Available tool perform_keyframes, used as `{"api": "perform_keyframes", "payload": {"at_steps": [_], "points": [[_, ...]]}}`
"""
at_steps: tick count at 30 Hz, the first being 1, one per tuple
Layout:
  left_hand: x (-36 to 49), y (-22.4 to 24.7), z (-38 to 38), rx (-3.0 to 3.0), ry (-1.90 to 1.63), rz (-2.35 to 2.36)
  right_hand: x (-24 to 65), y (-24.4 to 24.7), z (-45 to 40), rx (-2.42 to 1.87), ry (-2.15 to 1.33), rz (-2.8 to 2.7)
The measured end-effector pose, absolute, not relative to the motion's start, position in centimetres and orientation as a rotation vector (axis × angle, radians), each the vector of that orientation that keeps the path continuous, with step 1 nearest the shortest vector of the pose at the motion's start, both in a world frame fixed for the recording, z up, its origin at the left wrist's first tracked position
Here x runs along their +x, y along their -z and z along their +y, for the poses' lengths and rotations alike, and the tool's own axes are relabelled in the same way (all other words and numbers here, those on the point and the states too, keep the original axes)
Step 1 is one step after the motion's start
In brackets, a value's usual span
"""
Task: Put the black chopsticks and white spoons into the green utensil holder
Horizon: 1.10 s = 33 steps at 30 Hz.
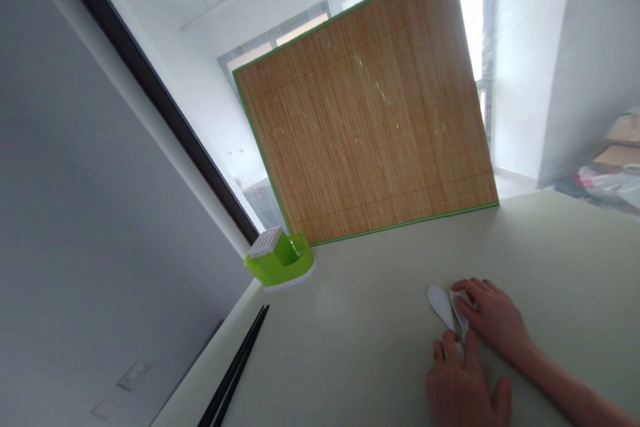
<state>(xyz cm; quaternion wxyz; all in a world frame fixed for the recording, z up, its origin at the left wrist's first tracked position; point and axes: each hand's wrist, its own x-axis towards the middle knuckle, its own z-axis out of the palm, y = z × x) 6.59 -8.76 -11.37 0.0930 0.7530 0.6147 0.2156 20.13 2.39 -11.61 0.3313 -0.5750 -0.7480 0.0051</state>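
Spoons (441,305) at left hand's (463,383) parted fingertips, right hand (495,315) half-curled over one; grips unclear. Likely light, stiff, slick; pinch handles.

I see two white spoons, side by side on the pale table (350,347). First spoon (439,301): smooth oval bowl exposed, handle end partly hidden. Second spoon (457,311): bowl and handle partly hidden. Both slant, handle ends nearer me than bowls.
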Motion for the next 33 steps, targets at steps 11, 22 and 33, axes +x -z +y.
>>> {"api": "perform_keyframes", "payload": {"at_steps": [11, 22, 33], "points": [[-16.3, 8.8, -8.7, 1.97, -0.667, 2.864, 18.9, 11.9, 1.8, -1.214, 0.103, -2.107], [-29.6, 9.1, -13.1, 1.203, 0.195, 3.314, 19.0, 12.8, 2.1, -1.212, 0.088, -2.125], [-30.2, 7.1, -11.6, 1.294, 0.218, 2.933, 19.2, 13.2, 2.4, -1.212, 0.073, -2.142]]}}
